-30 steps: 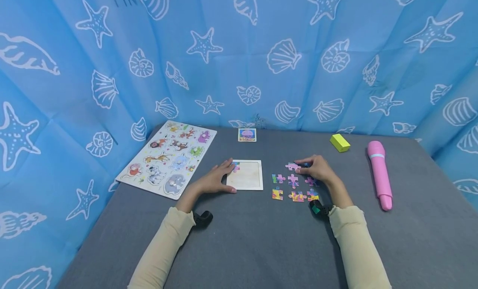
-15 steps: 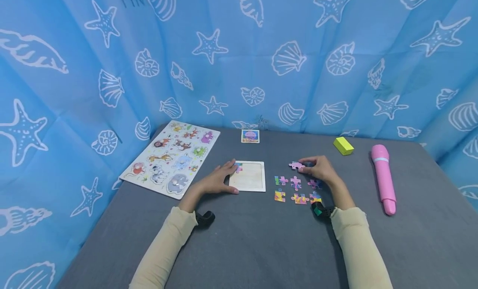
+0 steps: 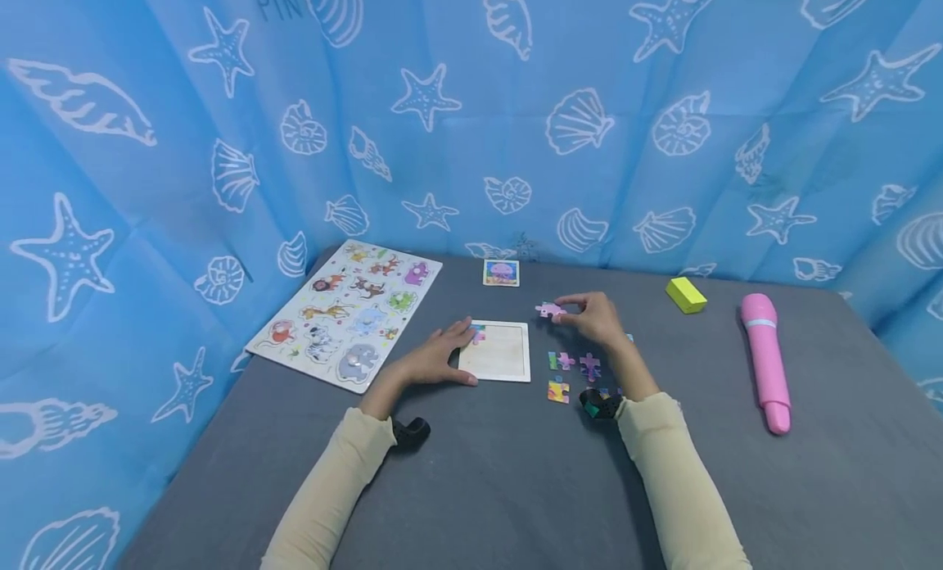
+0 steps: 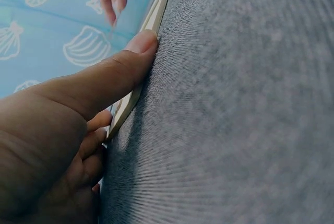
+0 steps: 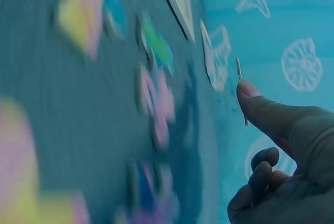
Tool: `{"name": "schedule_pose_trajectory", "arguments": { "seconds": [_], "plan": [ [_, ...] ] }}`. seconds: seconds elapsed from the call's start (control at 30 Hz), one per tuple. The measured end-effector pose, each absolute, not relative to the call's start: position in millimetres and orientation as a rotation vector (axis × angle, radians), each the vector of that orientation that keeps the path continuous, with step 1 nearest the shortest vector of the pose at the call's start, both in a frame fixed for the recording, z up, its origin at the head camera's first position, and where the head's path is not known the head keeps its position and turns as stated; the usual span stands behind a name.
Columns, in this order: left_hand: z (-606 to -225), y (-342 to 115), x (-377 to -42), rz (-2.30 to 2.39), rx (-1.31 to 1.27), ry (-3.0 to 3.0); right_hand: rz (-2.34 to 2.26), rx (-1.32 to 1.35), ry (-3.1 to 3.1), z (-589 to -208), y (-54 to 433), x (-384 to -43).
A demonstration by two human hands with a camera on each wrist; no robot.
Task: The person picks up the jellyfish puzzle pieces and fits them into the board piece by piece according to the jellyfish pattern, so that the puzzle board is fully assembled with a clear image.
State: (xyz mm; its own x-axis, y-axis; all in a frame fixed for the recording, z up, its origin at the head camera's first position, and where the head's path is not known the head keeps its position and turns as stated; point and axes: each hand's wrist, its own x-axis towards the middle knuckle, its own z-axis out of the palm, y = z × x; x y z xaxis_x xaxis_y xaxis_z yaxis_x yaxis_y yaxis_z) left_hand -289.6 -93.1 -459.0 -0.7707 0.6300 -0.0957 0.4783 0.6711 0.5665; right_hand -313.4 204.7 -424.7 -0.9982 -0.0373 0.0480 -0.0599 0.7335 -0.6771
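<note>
While right hand (image 3: 598, 318) pinches jigsaw piece (image 3: 547, 309) at two o'clock of tray (image 3: 504, 357), brace nine-o'clock edge with wide-spread left hand (image 3: 433, 357).

A grey fabric-covered table (image 3: 508, 480) spans the lower half of the frame. Lying on it: 1 white animal puzzle board (image 3: 342, 308), centre left; 1 shallow wooden tray (image 3: 504, 363), near centre; 1 small picture card (image 3: 501, 273) above that; at least 4 jigsaw pieces (image 3: 590, 367), right of centre; 1 yellow block (image 3: 686, 295) and 1 pink microphone (image 3: 767, 361), farther right.
</note>
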Motion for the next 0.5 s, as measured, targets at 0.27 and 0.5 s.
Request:
{"name": "schedule_pose_trajectory", "arguments": {
  "seconds": [0.27,0.5],
  "plan": [
    [-460.3,-91.3,-289.5,0.758,0.879,2.596,1.232,0.185,-2.917,-434.1,169.8,-315.3],
    [-458.6,-92.6,-291.0,0.742,0.868,2.586,1.297,0.273,-2.946,-437.3,144.7,-316.8]
  ]
}}
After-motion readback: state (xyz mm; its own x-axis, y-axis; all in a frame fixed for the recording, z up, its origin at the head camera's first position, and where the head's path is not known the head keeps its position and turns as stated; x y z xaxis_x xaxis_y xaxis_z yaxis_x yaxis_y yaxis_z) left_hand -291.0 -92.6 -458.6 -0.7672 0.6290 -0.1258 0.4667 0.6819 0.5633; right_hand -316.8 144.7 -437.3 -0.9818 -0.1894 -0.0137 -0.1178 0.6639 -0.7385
